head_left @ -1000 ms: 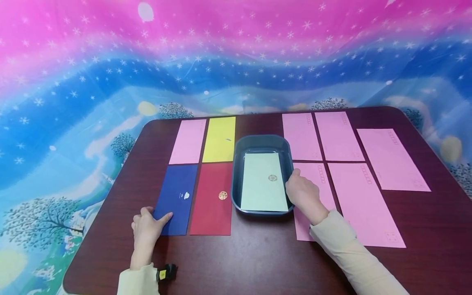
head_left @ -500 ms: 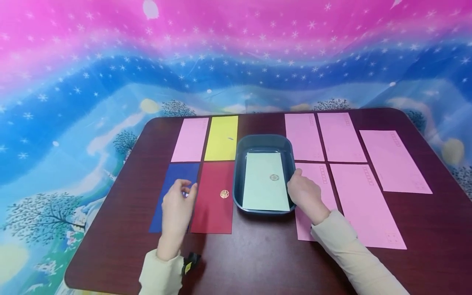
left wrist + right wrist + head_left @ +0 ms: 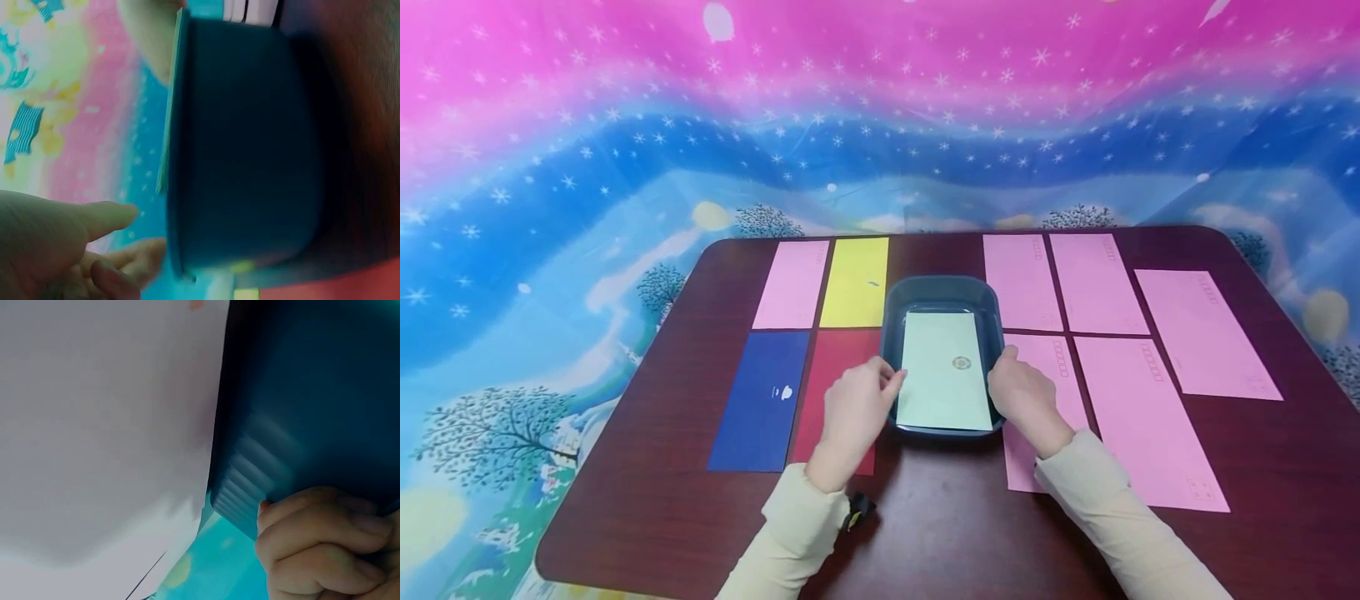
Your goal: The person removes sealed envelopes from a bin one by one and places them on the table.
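A dark blue-green plastic tub [image 3: 942,290] stands mid-table with a pale green envelope [image 3: 940,392] on top of it. That envelope's edge shows along the tub's rim in the left wrist view. My right hand [image 3: 1024,392] grips the tub's right rim; its curled fingers [image 3: 319,534] lie against the tub's side in the right wrist view. Over at the left rim is my left hand [image 3: 857,412], thumb and fingertips right by the envelope's left edge. In the left wrist view its thumb and fingers [image 3: 109,219] are parted, with nothing between them.
Left of the tub lie a pink envelope [image 3: 790,285], a yellow envelope [image 3: 853,287], a blue envelope [image 3: 756,417] and a red envelope [image 3: 838,358], partly behind my left hand. Several pink envelopes [image 3: 1138,417] lie on the right. A printed cloth [image 3: 880,108] hangs behind the table [image 3: 647,517].
My left hand has left the blue envelope's near corner and moved right, across the red envelope, to the tub's left rim. My right hand stays on the tub.
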Action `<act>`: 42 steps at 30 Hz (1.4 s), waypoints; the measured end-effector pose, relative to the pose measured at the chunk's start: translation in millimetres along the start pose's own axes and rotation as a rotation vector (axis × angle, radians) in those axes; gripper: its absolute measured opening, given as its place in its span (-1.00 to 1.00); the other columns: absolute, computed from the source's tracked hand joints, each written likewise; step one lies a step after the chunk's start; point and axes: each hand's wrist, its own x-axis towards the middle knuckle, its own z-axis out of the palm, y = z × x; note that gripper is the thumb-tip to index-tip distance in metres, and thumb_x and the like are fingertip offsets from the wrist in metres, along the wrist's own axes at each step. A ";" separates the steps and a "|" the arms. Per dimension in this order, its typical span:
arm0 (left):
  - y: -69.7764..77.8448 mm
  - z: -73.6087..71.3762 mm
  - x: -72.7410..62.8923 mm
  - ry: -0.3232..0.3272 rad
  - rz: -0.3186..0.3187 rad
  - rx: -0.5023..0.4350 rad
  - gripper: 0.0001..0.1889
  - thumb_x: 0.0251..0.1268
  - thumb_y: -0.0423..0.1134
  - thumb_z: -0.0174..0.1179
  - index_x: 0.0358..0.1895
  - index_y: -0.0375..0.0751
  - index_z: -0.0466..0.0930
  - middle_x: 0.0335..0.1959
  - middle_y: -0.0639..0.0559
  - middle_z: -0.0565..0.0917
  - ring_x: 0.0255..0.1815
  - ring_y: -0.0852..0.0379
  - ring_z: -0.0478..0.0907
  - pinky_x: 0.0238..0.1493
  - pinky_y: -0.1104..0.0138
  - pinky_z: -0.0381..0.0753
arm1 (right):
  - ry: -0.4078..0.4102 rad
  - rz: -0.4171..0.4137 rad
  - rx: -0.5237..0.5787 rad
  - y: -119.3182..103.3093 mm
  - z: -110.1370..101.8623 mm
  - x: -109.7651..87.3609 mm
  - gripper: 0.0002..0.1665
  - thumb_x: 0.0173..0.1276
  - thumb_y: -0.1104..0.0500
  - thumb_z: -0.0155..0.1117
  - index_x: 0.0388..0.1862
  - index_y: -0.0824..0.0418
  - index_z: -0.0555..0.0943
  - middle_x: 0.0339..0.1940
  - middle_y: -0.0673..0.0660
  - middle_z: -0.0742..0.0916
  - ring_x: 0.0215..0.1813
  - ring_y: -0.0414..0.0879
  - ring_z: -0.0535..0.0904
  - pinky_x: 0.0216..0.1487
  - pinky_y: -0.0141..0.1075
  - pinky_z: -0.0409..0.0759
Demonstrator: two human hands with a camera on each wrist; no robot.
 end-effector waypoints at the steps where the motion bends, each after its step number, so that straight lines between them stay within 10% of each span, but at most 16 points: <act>1: 3.2 2.1 0.3 -0.024 0.000 0.024 -0.70 0.22 0.00 0.26 -0.28 -0.20 0.67 -0.67 0.02 0.61 -0.74 0.23 0.40 -0.67 0.45 0.34 | 0.000 -0.001 0.000 0.0 -0.2 0.0 -0.41 0.49 0.18 -0.25 0.34 0.58 0.09 -0.55 0.28 0.56 -0.51 0.07 0.51 -0.56 -0.27 0.37; 12: 16.3 14.0 -3.3 -0.107 0.015 0.199 -0.40 0.14 0.10 0.30 -0.84 -0.10 0.20 -0.90 0.11 0.06 -0.83 0.23 0.00 -0.76 0.44 0.05 | 0.001 0.005 0.009 0.8 0.6 0.0 -0.42 0.50 0.18 -0.26 0.33 0.56 0.10 -0.51 0.30 0.57 -0.48 0.08 0.52 -0.54 -0.26 0.38; 33: 5.1 16.8 -2.8 -0.022 -0.031 -0.057 -0.74 0.37 -0.13 0.12 -0.22 -0.28 0.66 -0.68 0.01 0.56 -0.67 0.16 0.47 -0.64 0.38 0.38 | 0.001 0.014 0.003 0.0 0.3 0.2 -0.42 0.49 0.16 -0.26 0.32 0.54 0.10 -0.54 0.28 0.55 -0.50 0.08 0.51 -0.54 -0.25 0.36; 42: -10.0 -1.1 -0.6 0.033 -0.067 -0.212 -0.73 0.40 -0.19 0.08 -0.07 -0.32 0.62 -0.69 -0.03 0.48 -0.70 0.17 0.35 -0.63 0.41 0.31 | 0.001 -0.006 0.001 -0.4 -0.9 -1.4 -0.42 0.48 0.15 -0.24 0.30 0.55 0.12 -0.54 0.28 0.57 -0.51 0.08 0.52 -0.55 -0.25 0.38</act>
